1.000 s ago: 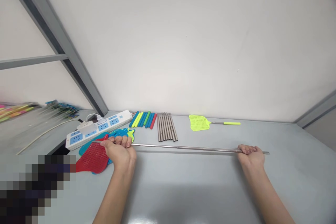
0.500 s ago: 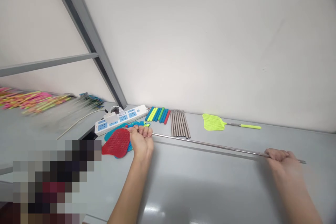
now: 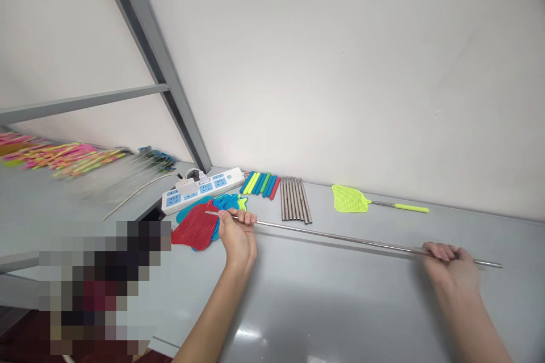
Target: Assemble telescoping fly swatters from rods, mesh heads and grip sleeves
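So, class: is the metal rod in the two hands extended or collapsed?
Extended: the metal rod runs from the left hand to the right hand, poking out past both, far longer than the metal tubes behind it.

The left grip (image 3: 239,236) and right grip (image 3: 453,271) are bare, slender hands. Both forearms (image 3: 215,312) are bare as far as they show.

You can read no word, number or brand anywhere in your view. On the white power strip (image 3: 206,188) to your left, any small print on or around the blue socket panels is too tiny to make out, and the colourful pile (image 3: 74,157) farther left is too blurred for reading.
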Action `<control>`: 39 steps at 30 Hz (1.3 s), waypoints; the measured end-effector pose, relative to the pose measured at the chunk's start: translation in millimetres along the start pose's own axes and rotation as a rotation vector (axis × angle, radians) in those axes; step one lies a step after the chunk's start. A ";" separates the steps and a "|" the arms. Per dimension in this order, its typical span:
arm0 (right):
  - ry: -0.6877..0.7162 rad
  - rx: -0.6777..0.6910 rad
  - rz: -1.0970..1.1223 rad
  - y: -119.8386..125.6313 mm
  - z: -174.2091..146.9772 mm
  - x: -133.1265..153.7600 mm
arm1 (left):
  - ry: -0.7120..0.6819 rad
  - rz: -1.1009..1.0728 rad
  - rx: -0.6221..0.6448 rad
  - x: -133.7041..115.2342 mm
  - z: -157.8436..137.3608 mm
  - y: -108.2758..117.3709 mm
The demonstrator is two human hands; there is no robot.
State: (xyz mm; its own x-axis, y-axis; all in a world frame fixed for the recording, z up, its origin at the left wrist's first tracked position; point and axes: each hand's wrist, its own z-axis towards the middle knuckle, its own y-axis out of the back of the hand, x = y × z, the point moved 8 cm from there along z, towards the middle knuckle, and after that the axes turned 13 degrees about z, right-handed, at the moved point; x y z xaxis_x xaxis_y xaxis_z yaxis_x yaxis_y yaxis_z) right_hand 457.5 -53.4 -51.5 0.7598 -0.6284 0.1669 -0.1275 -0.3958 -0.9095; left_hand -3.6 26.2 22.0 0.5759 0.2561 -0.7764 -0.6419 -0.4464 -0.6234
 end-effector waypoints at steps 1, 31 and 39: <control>-0.004 -0.002 0.002 -0.1 -0.4 0.9 | -0.002 0.009 0.008 0.9 -3.8 1.2; -0.779 0.528 -0.740 -16.7 -148.7 -164.2 | -0.531 1.950 0.190 -49.4 41.6 28.6; -0.739 0.522 -0.754 -16.9 -147.0 -162.6 | -0.207 2.152 0.132 -53.1 63.6 69.0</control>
State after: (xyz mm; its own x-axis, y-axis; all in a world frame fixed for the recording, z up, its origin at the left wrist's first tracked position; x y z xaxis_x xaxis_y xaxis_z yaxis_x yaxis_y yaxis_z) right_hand 242.5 -43.0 -7.2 0.7385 0.2563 0.6237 0.6580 -0.0717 -0.7496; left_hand -110.7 36.4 14.3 -0.9297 -0.3564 -0.0927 -0.0789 -0.0532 0.9955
